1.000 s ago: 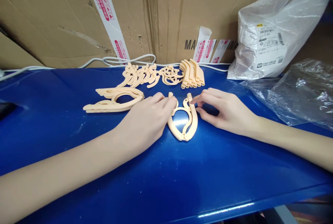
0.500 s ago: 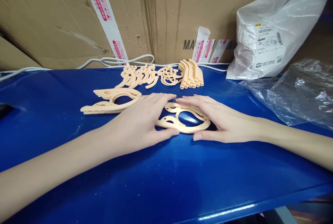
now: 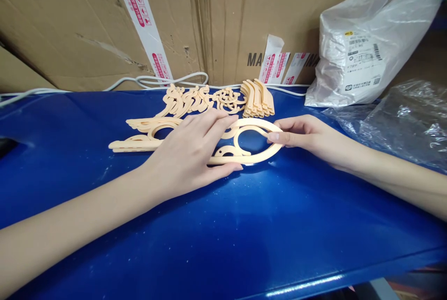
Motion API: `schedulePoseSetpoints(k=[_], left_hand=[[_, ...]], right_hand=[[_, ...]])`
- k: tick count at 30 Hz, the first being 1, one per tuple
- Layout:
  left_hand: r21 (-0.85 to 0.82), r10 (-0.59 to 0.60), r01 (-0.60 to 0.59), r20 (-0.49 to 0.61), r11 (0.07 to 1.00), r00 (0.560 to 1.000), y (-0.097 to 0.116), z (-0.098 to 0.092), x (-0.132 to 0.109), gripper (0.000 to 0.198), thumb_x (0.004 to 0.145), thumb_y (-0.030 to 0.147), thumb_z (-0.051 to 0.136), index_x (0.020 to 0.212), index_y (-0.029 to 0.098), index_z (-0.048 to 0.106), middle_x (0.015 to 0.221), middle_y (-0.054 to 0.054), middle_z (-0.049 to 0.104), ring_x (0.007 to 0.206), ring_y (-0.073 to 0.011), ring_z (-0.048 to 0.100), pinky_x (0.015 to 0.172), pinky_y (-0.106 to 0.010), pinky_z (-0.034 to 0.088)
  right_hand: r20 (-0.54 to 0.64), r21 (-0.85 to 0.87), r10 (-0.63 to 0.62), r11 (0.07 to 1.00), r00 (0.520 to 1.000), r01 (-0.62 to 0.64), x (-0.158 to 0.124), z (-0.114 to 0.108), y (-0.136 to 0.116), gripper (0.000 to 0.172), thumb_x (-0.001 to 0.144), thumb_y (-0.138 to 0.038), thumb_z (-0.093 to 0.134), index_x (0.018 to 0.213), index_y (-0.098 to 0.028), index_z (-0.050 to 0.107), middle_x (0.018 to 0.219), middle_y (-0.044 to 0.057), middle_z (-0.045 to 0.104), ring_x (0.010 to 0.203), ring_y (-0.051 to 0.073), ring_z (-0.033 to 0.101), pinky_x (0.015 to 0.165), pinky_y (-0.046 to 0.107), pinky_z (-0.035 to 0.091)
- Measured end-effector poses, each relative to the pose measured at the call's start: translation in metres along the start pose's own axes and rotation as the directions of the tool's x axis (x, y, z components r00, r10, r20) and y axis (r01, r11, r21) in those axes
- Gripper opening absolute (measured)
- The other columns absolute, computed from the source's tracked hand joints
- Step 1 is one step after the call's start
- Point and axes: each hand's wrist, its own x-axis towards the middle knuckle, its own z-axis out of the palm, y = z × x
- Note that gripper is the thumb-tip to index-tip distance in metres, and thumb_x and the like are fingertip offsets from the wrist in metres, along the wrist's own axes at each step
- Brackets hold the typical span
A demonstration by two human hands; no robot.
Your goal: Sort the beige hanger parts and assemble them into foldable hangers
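Observation:
A cream plastic folding hanger (image 3: 263, 158), its two curved arms folded side by side, is held just in front of me over the blue table. My right hand (image 3: 302, 133) pinches its rounded right end between thumb and fingers. Across its left part lies my left hand (image 3: 195, 151), fingers along the far arm and thumb by the near one, covering that end. More folded hangers (image 3: 134, 145) rest to the left, partly hidden behind my left hand.
Along the back lie loose cream hooks (image 3: 228, 100), curved pieces (image 3: 188, 100) and a stack of hanger arms (image 3: 257, 97). A white cable (image 3: 171, 80) runs before cardboard boxes (image 3: 223, 21). At right stand a white plastic bag (image 3: 363, 58) and crumpled clear plastic (image 3: 408, 123).
My right hand has shifted from spanning the hanger to pinching its right end. The hanger's right end has moved up in the view, away from me; my left hand stays over the left part.

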Motion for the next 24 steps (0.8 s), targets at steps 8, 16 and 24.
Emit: schedulePoseSetpoints(k=[8, 16, 24], left_hand=[[-0.021, -0.003, 0.003, 0.004, 1.0, 1.0, -0.002, -0.001, 0.001, 0.07, 0.088, 0.054, 0.062, 0.14, 0.012, 0.043, 0.139, -0.019, 0.053, 0.128, -0.0308, 0.052, 0.105, -0.044, 0.046], [0.011, 0.041, -0.041, -0.007, 0.999, 0.999, -0.003, 0.001, 0.0, 0.072, 0.086, 0.053, 0.065, 0.14, 0.01, 0.043, 0.137, -0.019, 0.055, 0.129, -0.0313, 0.052, 0.107, -0.044, 0.045], [0.065, 0.044, -0.042, -0.028, 0.997, 0.999, 0.002, -0.012, 0.01, 0.06, 0.087, 0.037, 0.062, 0.136, 0.005, 0.049, 0.133, -0.02, 0.058, 0.125, -0.0323, 0.055, 0.106, -0.044, 0.046]], right_hand=[[-0.057, 0.088, 0.037, 0.996, 0.998, -0.032, -0.002, -0.002, 0.006, 0.036, 0.079, -0.052, 0.072, 0.078, -0.016, 0.068, 0.067, -0.001, 0.054, 0.059, 0.008, 0.039, 0.052, 0.023, 0.029], [-0.012, 0.116, 0.03, 0.993, 0.999, -0.029, -0.001, -0.001, 0.008, 0.035, 0.083, -0.049, 0.07, 0.079, -0.015, 0.067, 0.067, -0.001, 0.05, 0.058, 0.008, 0.034, 0.051, 0.024, 0.025], [-0.042, -0.011, -0.116, 0.993, 0.992, 0.115, -0.004, 0.001, -0.002, 0.038, 0.09, -0.053, 0.06, 0.076, -0.017, 0.064, 0.067, -0.002, 0.05, 0.062, 0.01, 0.041, 0.055, 0.026, 0.03]])
